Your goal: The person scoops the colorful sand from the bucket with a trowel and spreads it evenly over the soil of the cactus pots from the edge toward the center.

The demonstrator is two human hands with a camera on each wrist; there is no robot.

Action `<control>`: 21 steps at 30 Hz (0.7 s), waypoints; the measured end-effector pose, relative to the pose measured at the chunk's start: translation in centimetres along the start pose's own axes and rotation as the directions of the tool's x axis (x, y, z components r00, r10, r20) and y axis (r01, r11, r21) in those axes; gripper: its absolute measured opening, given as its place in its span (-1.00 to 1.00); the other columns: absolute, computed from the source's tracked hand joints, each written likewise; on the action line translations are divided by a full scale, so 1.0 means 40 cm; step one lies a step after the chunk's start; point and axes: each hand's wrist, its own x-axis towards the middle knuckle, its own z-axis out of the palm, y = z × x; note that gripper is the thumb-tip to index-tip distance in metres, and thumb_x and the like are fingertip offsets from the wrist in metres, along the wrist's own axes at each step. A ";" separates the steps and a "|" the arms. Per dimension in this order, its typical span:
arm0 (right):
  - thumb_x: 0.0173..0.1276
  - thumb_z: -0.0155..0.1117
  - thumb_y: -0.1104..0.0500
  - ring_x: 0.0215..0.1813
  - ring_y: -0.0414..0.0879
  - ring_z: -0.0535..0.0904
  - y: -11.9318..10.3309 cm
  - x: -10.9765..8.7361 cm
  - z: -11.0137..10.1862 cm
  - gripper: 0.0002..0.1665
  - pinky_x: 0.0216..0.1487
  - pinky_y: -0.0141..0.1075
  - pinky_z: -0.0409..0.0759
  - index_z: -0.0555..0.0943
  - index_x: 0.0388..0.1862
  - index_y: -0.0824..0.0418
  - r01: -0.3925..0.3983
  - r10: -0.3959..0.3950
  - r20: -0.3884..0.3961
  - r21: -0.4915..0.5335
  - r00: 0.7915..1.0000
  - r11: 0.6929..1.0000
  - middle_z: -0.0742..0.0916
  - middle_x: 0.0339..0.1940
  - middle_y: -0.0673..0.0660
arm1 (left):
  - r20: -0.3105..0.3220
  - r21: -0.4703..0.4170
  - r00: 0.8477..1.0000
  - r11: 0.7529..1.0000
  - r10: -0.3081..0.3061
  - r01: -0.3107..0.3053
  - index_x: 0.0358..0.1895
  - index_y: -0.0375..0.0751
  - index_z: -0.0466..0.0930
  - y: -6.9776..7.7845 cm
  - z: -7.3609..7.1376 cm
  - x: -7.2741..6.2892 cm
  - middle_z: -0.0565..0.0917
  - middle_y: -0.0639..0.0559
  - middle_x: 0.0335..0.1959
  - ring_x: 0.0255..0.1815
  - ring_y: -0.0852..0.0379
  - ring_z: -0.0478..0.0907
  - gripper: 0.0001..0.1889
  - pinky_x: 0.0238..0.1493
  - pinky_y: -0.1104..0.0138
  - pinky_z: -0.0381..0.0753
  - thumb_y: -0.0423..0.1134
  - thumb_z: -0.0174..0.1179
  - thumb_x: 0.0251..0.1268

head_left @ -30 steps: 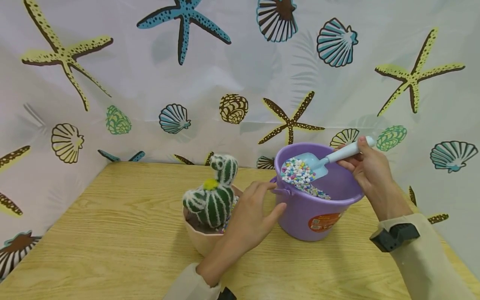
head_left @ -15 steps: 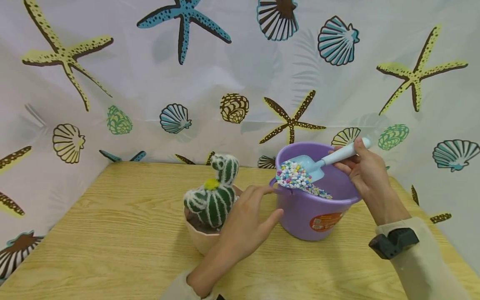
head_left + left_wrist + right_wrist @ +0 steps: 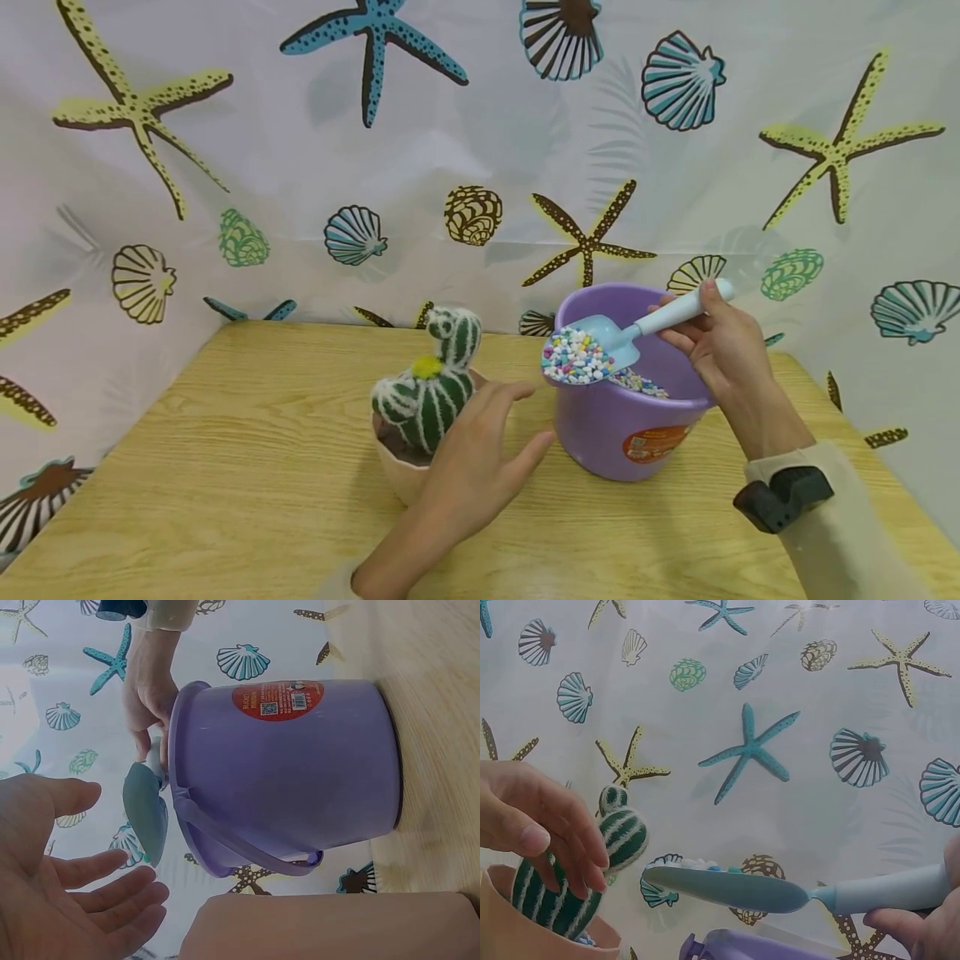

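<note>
My right hand (image 3: pixel 731 350) grips the handle of a light blue shovel (image 3: pixel 621 342), its blade heaped with small multicoloured pebbles (image 3: pixel 576 357). The blade sits over the left rim of a purple bucket (image 3: pixel 630 437), and more pebbles lie inside. To the left, my left hand (image 3: pixel 476 467) holds nothing, its fingers relaxed and reaching toward the blade without touching it. Behind that hand stands a knitted cactus (image 3: pixel 431 404) with a yellow flower, in a peach pot (image 3: pixel 397 471) that the hand partly covers. In the left wrist view the fingers (image 3: pixel 124 885) are spread below the shovel.
A wooden table (image 3: pixel 225 450) carries the pot and bucket. Behind it hangs a white cloth (image 3: pixel 480 142) printed with starfish and shells. The bucket's purple handle (image 3: pixel 247 844) hangs on the side facing the pot.
The loaded shovel has moved left, from inside the bucket to over its left rim. My left hand has drawn back slightly to the left and down.
</note>
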 end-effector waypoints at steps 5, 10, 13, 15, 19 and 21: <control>0.41 0.04 0.04 -0.28 0.06 0.74 0.008 -0.005 0.012 -0.64 -0.26 -0.20 0.70 0.23 -0.04 0.25 -0.009 0.009 -0.007 0.010 1.000 1.000 0.72 -0.36 0.25 | -0.001 0.008 1.000 1.000 0.001 -0.001 0.16 -0.22 0.47 -0.004 -0.008 -0.015 0.56 -0.06 0.04 0.07 0.02 0.52 -0.53 0.05 0.15 0.56 -0.10 0.28 0.24; 0.42 0.02 0.03 -0.27 0.04 0.74 0.018 -0.009 0.021 -0.61 -0.25 -0.23 0.70 0.21 0.00 0.26 -0.018 0.018 -0.007 -0.004 1.000 1.000 0.72 -0.36 0.23 | -0.002 0.029 1.000 0.999 0.015 -0.015 0.14 -0.25 0.47 -0.007 -0.017 -0.028 0.57 -0.07 0.02 -0.01 0.04 0.54 -0.54 -0.02 0.20 0.57 -0.12 0.28 0.23; 0.42 0.03 0.03 -0.25 0.03 0.74 0.024 -0.011 0.025 -0.59 -0.25 -0.24 0.70 0.21 0.01 0.29 -0.019 0.019 0.004 -0.005 1.000 1.000 0.71 -0.35 0.22 | 0.010 0.031 1.000 0.999 0.006 -0.006 0.14 -0.23 0.48 -0.006 -0.025 -0.036 0.57 -0.03 -0.01 -0.08 0.06 0.54 -0.53 -0.08 0.23 0.58 -0.11 0.30 0.22; 0.41 0.04 0.03 -0.24 0.02 0.73 0.027 -0.012 0.027 -0.59 -0.24 -0.24 0.70 0.22 0.02 0.29 -0.021 0.021 0.010 -0.004 1.000 1.000 0.71 -0.34 0.22 | 0.014 0.039 1.000 0.999 -0.002 0.001 0.13 -0.22 0.48 -0.005 -0.030 -0.042 0.57 -0.01 -0.01 -0.06 0.08 0.54 -0.54 -0.08 0.24 0.58 -0.11 0.30 0.21; 0.41 0.05 0.04 -0.22 0.01 0.73 0.033 -0.014 0.031 -0.58 -0.23 -0.24 0.70 0.22 0.04 0.28 -0.023 0.024 0.013 -0.009 1.000 1.000 0.70 -0.32 0.22 | 0.017 0.043 1.000 0.999 -0.007 0.007 0.13 -0.22 0.48 -0.006 -0.038 -0.055 0.56 -0.01 0.03 0.05 0.08 0.51 -0.54 0.00 0.20 0.57 -0.11 0.30 0.21; 0.41 0.06 0.04 -0.23 0.01 0.73 0.037 -0.013 0.033 -0.58 -0.23 -0.23 0.70 0.23 0.03 0.29 -0.025 0.025 0.009 -0.005 1.000 1.000 0.70 -0.33 0.22 | 0.011 0.049 1.000 0.999 -0.003 0.002 0.12 -0.23 0.48 -0.008 -0.041 -0.061 0.56 -0.03 0.05 0.10 0.06 0.50 -0.54 0.06 0.19 0.55 -0.11 0.30 0.20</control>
